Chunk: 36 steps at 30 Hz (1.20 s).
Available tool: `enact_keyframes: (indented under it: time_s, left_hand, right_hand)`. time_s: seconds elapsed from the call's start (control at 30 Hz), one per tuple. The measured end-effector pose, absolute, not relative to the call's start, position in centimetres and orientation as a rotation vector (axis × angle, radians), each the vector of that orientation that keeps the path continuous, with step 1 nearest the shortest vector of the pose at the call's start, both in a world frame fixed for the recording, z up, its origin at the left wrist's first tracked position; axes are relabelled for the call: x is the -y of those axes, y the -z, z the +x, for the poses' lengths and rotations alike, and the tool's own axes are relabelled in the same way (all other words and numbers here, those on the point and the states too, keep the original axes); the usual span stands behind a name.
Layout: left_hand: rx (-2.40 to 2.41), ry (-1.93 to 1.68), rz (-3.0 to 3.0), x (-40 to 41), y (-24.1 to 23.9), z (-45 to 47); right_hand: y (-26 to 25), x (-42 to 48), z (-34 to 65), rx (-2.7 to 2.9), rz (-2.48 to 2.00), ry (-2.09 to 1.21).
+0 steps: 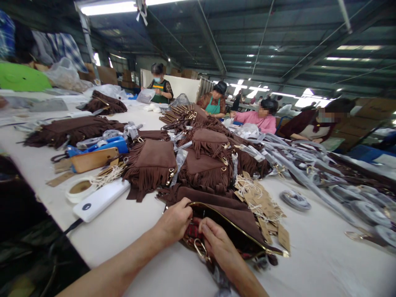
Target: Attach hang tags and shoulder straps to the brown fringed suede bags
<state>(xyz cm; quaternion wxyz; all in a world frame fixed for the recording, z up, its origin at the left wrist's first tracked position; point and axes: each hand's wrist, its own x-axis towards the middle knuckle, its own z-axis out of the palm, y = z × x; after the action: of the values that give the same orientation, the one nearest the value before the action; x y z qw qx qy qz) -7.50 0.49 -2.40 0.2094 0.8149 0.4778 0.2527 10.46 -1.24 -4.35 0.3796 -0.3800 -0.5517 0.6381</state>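
A brown suede fringed bag (235, 220) lies open on the white table (318, 255) right in front of me, its gold zipper edge curving across the top. My left hand (175, 222) grips the bag's left rim, fingers curled over the opening. My right hand (216, 243) is closed with its fingers tucked inside the bag's mouth, beside a gold ring clasp (200, 248). What the fingers hold inside is hidden.
More brown fringed bags (154, 165) are piled behind. Kraft hang tags with string (262, 202) lie to the right, grey straps (297, 165) beyond. A white power bank (100, 200), tape roll (78, 188) and blue tool (108, 145) sit left. Several people work at the far side.
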Motion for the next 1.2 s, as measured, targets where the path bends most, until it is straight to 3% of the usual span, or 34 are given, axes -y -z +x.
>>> enact_keyframes:
  time_s: [0.37, 1.2]
  left_hand:
    - [-1.258, -0.834, 2.142, -1.8, 2.7, -8.6]
    - [-1.217, -0.817, 2.132, -1.4, 1.9, -8.5]
  right_hand:
    - [2.3, 2.0, 10.0, 2.102, -1.412, -1.193]
    - [2.9, 1.3, 8.8, 2.035, -1.482, -1.051]
